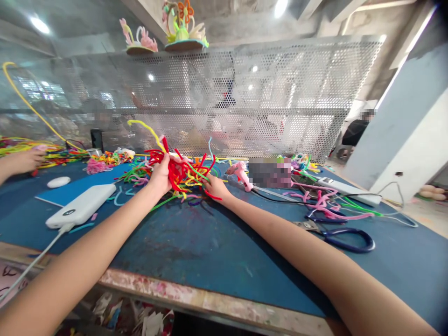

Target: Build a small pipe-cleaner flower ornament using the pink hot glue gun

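Note:
Both arms reach forward over a blue table [182, 252] to a tangled pile of coloured pipe cleaners [194, 175], mostly red with yellow, orange and green. At the pile's left side my left hand [161, 175] is closed round a bunch of red pipe cleaners [172, 163]; a yellow one [145, 127] sticks up beside it. My right hand [215, 187] rests at the right edge of the pile, fingers among red and green strands. Its fingertips are partly hidden, so what it holds is unclear.
Right: a pink glue gun [241, 173], dark-handled scissors [345, 237], pink pipe cleaners [325, 205] and a white power strip [350, 190]. Left: a white power bank [81, 205] with cable, a white mouse-like object [59, 182] and another person's hand [30, 158]. Behind stands a perforated metal screen [280, 93].

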Available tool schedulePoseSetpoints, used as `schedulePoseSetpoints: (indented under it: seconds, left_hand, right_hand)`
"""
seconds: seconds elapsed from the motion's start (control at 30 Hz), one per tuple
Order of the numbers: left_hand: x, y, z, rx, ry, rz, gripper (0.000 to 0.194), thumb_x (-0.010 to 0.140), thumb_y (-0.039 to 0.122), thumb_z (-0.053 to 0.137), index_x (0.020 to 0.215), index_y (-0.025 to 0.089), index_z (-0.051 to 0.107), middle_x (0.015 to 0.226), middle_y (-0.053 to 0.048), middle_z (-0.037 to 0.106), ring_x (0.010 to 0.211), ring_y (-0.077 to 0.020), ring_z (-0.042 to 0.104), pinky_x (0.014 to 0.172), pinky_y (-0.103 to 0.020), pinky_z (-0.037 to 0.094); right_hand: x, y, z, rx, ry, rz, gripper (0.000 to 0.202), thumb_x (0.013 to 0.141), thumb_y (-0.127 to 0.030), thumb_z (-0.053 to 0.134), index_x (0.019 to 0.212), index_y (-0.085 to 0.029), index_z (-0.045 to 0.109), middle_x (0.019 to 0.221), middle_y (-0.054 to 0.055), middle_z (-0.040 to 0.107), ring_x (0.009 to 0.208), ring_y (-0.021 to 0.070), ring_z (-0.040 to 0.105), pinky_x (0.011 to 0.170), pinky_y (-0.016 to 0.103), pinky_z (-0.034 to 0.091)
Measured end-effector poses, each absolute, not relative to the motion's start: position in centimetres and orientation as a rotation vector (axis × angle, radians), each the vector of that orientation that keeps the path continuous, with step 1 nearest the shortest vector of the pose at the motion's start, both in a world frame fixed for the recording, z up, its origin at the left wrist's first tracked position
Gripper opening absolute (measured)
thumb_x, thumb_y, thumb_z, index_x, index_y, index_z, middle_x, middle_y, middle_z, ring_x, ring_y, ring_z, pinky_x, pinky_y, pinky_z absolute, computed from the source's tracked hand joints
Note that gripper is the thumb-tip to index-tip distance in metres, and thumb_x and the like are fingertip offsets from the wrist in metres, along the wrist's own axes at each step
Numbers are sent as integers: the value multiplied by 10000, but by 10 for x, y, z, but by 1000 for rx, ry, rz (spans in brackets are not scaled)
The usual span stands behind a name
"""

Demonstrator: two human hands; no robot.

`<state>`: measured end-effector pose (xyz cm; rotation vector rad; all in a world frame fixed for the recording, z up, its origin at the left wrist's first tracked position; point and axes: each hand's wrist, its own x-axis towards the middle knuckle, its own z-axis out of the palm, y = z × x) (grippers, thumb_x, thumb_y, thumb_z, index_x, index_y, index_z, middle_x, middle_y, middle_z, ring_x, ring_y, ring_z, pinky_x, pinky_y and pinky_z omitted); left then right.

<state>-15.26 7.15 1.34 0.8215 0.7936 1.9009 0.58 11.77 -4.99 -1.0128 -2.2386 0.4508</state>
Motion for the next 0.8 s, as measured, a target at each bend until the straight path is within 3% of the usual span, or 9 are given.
schedulePoseSetpoints:
  seconds: [0.2,0.27,0.37,0.43,0.6,0.67,0.8]
  left_hand:
    - [-157,60,33,773,629,1920,298,913,394,477,719,194,583,509,16,556,536,-120,604,521,-215,518]
    - [-161,54,40,762,586,1912,278,913,411,474,776,208,606,436,44,481,412,-80,500,441,-177,449]
    - [-179,41,53,812,502,1911,408,956,451,336,774,209,609,362,68,359,312,-29,353,350,-130,284]
    - [-196,32,62,838,493,1906,494,969,477,234,789,202,603,365,61,363,319,-28,363,345,-136,220]
    - [-212,26,69,966,442,1729,515,952,539,240,770,187,569,382,56,363,333,-29,362,355,-176,169]
    - [-201,30,64,953,374,1736,448,950,511,313,749,186,547,400,67,379,328,-17,336,341,-150,203]
    - [-175,40,51,841,294,1722,358,983,342,343,717,163,503,431,82,386,313,14,316,320,-79,234]
  right_hand:
    - [5,115,-48,-1203,-2177,457,235,919,-191,369,1010,-159,583,966,127,682,912,214,639,757,270,443]
    - [6,113,-48,-1272,-2146,456,236,913,-185,363,1021,-154,570,969,144,680,920,228,640,756,287,449]
    - [9,111,-46,-1364,-2103,451,236,903,-177,361,1036,-140,552,984,171,674,936,257,641,760,323,458]
    - [11,110,-45,-1416,-2078,451,231,895,-175,370,1035,-130,547,993,184,670,943,275,642,763,345,463]
    - [9,107,-42,-1484,-2019,471,258,884,-168,349,1049,-132,544,981,177,668,912,275,649,748,364,474]
    - [9,106,-41,-1476,-1991,470,269,882,-203,351,1064,-137,537,974,161,662,909,268,642,756,367,475]
    - [14,100,-38,-1359,-1826,330,425,814,-308,461,1202,-136,447,1180,150,560,1096,272,527,905,396,420]
